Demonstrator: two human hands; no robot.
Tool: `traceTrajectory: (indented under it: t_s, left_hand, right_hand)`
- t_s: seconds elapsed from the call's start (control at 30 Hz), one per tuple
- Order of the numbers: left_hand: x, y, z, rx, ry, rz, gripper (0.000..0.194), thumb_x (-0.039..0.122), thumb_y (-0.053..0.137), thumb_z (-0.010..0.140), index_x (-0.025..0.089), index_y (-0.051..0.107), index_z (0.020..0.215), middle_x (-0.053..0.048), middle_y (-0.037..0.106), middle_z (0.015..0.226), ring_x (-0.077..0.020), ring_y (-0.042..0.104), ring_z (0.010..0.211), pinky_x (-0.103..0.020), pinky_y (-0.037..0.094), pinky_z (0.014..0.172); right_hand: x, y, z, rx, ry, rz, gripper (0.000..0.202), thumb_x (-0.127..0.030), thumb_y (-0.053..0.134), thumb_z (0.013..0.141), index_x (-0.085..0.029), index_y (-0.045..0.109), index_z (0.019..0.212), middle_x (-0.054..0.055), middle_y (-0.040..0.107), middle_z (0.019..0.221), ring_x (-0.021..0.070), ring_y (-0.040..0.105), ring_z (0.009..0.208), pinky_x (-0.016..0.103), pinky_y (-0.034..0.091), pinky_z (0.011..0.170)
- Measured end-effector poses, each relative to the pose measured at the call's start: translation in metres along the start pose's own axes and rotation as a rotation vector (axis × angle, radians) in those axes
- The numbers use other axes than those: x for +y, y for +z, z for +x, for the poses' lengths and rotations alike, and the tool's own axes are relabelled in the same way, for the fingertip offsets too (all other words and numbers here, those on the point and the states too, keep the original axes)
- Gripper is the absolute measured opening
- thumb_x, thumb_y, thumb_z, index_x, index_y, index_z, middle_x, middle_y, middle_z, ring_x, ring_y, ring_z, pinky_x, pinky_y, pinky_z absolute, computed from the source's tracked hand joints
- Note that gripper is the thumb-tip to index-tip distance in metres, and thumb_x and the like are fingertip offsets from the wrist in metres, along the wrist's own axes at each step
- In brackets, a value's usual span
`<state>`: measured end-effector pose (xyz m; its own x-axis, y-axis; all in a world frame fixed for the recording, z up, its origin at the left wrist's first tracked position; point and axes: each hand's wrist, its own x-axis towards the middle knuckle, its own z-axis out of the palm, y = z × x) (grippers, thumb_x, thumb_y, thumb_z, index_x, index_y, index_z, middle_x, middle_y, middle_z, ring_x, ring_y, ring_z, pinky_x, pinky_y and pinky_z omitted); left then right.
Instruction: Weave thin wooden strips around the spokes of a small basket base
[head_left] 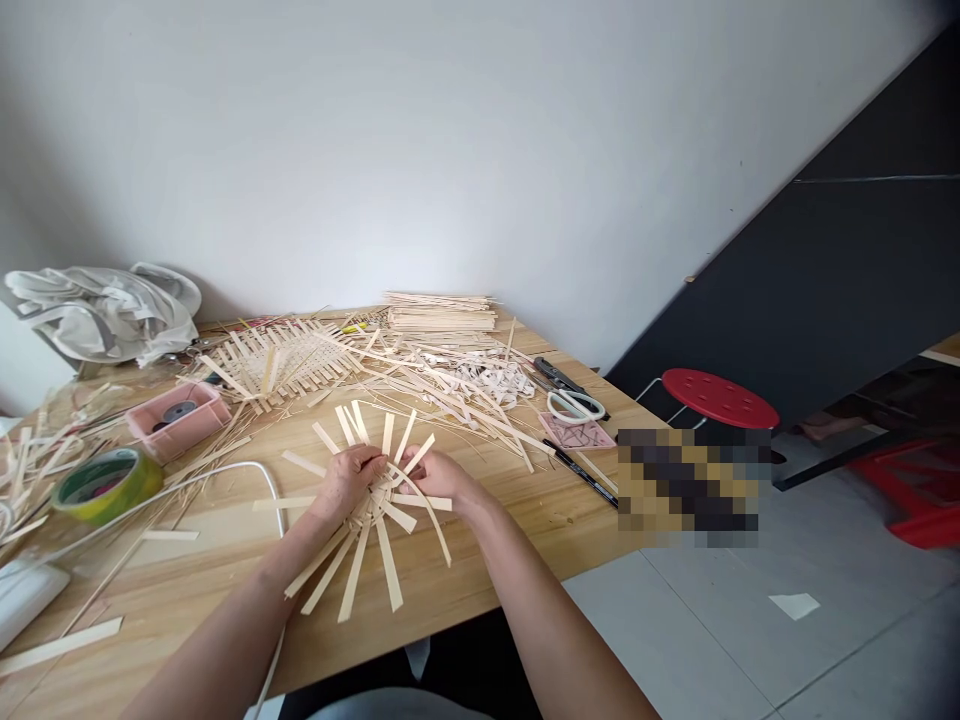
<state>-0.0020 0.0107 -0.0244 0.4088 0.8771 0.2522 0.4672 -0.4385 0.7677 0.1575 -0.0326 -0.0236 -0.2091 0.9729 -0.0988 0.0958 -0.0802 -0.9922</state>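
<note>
Flat pale wooden or bamboo strips spread like spokes from a small woven base (380,497), held just above or on the table near its front edge. My left hand (349,480) is closed on the far left side of this base, thumb and fingers pinched close to its centre. On the right, my right hand (433,474) grips the base between two spokes, its fingertips partly hidden behind the strips. A narrow weaving strip (433,515) runs from beside my left fingertips and curves down to the right, its end loose.
A larger woven piece (300,355), stacked strips (442,312) and loose strips lie behind. Scissors (576,407) and a black pen (581,472) are on the right. Left stand a pink box (178,420), a tape roll (109,487) and a white cable (225,467). A red stool (720,397) stands beyond.
</note>
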Motion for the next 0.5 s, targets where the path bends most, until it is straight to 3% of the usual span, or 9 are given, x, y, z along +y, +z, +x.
traceTrajectory:
  t_s: [0.2, 0.3, 0.5]
  left_hand:
    - [0.003, 0.001, 0.001, 0.019, -0.091, 0.005, 0.022, 0.031, 0.049, 0.072, 0.017, 0.064, 0.063, -0.001, 0.055, 0.055, -0.0124, 0.046, 0.051, -0.023, 0.034, 0.052]
    - [0.003, 0.002, 0.001, 0.014, -0.088, 0.026, 0.022, 0.03, 0.048, 0.072, 0.017, 0.064, 0.064, -0.002, 0.057, 0.059, -0.0126, 0.048, 0.052, -0.023, 0.034, 0.053]
    - [0.004, 0.001, 0.0, 0.052, -0.076, 0.003, 0.019, 0.029, 0.05, 0.069, 0.018, 0.065, 0.065, -0.002, 0.059, 0.06, -0.0151, 0.051, 0.057, -0.024, 0.036, 0.056]
  right_hand:
    - [-0.002, 0.017, -0.011, 0.256, 0.031, -0.028, 0.021, -0.027, 0.058, 0.063, -0.017, 0.059, 0.081, -0.001, 0.058, 0.066, 0.0109, 0.053, 0.056, 0.021, 0.04, 0.05]
    - [-0.004, 0.023, -0.008, 0.263, 0.04, -0.064, 0.016, -0.025, 0.058, 0.062, -0.018, 0.057, 0.077, -0.001, 0.058, 0.066, 0.0103, 0.052, 0.053, 0.021, 0.039, 0.048]
    - [-0.007, 0.02, -0.014, 0.44, -0.091, -0.272, 0.016, -0.03, 0.061, 0.06, -0.018, 0.052, 0.065, 0.0, 0.056, 0.062, 0.012, 0.05, 0.057, 0.022, 0.036, 0.05]
